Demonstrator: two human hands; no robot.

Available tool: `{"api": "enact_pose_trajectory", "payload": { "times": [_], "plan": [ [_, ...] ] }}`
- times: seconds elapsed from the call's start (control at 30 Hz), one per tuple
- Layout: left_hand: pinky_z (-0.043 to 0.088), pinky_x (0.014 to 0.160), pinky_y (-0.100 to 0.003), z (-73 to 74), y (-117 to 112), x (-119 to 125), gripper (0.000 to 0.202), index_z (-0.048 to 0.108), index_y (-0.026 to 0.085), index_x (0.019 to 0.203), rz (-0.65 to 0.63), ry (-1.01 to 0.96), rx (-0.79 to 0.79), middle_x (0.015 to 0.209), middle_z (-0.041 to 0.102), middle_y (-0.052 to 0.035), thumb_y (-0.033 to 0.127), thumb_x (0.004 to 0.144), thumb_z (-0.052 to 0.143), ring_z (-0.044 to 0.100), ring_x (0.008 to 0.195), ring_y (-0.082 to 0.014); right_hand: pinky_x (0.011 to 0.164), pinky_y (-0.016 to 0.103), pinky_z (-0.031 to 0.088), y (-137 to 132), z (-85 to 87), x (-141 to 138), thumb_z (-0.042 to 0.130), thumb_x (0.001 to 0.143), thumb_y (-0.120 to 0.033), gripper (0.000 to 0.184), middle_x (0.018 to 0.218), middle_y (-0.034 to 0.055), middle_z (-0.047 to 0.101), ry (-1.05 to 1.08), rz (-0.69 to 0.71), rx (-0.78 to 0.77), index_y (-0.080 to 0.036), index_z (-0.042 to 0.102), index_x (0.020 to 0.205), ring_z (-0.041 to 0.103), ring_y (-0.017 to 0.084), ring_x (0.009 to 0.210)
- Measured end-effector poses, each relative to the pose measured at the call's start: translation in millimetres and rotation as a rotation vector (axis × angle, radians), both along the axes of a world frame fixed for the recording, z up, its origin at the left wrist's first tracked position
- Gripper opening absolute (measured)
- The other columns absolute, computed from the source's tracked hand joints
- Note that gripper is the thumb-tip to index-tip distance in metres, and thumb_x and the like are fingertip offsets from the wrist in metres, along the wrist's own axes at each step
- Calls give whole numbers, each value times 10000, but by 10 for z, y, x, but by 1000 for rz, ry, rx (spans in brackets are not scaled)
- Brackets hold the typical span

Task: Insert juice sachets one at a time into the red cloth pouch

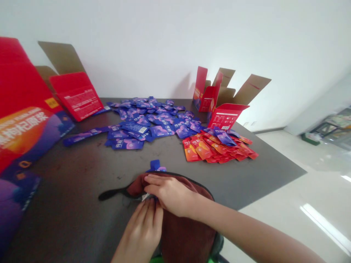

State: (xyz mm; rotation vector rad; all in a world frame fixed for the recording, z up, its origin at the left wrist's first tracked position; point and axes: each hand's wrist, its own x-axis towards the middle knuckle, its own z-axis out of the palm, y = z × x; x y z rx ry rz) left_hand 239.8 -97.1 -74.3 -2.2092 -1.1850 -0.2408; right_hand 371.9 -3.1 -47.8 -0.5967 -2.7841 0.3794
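A brown cloth piece with black edging and a black strap end (112,193) lies at the table's near edge; I cannot tell its exact kind. My right hand (168,191) rests on its upper part, fingers bent over the fabric (186,237). Close below it, my left hand (146,224) has its fingers together, pinching the edge by a small white tag (145,197). The fingertips of both hands nearly meet, and what lies between them is partly hidden. Just beyond the cloth a blue-purple sachet (155,165) sticks out.
Blue-purple sachets (161,129) lie heaped across the table's back. Red-orange sachets (203,148) form a pile at right, a few blue ones on top. Open red cartons stand at left (78,95) and right (226,115); a large red box (24,84) fills the left edge.
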Motion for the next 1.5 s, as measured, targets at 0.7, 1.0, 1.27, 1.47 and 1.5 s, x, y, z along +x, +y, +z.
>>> {"api": "enact_pose_trajectory", "payload": {
  "times": [0.7, 1.0, 1.27, 1.47, 1.5],
  "plan": [
    [541, 728, -312, 95, 61, 35, 446, 665, 114, 894, 35, -3, -133, 782, 685, -91, -71, 671, 325, 643, 722, -183, 1020, 214, 307, -153, 82, 111, 435, 823, -136, 241, 1254, 115, 495, -12, 10, 27, -110, 551, 1033, 423, 137, 1203],
    [524, 783, -305, 62, 96, 22, 453, 639, 102, 943, -24, -41, -118, 940, 679, -142, -58, 675, 312, 640, 863, -206, 852, 250, 434, 635, -23, -143, 430, 763, -34, 257, 1090, 76, 601, -37, -79, -1, -135, 570, 954, 574, 166, 1008],
    [515, 776, -265, 160, 200, 116, 448, 644, 131, 918, 74, -97, -284, 883, 691, -98, -98, 663, 356, 645, 816, -165, 987, 225, 344, 237, 226, 124, 373, 805, -45, 355, 1290, 63, 473, 154, -147, -18, -165, 531, 1100, 441, 124, 1191],
    [516, 770, -287, 123, 192, 118, 474, 653, 129, 912, 69, -49, -197, 808, 687, -72, -101, 653, 329, 637, 745, -166, 1055, 198, 250, 6, 32, 209, 431, 815, -109, 275, 1264, 122, 492, 33, 25, -31, -84, 552, 1060, 360, 128, 1254],
    [513, 780, -280, 99, 192, 102, 481, 650, 120, 926, 42, -36, -163, 842, 690, -85, -100, 654, 320, 639, 773, -169, 1058, 198, 244, 49, 6, 186, 438, 814, -116, 277, 1266, 120, 489, 27, 36, -19, -83, 549, 1066, 362, 132, 1253]
  ]
}}
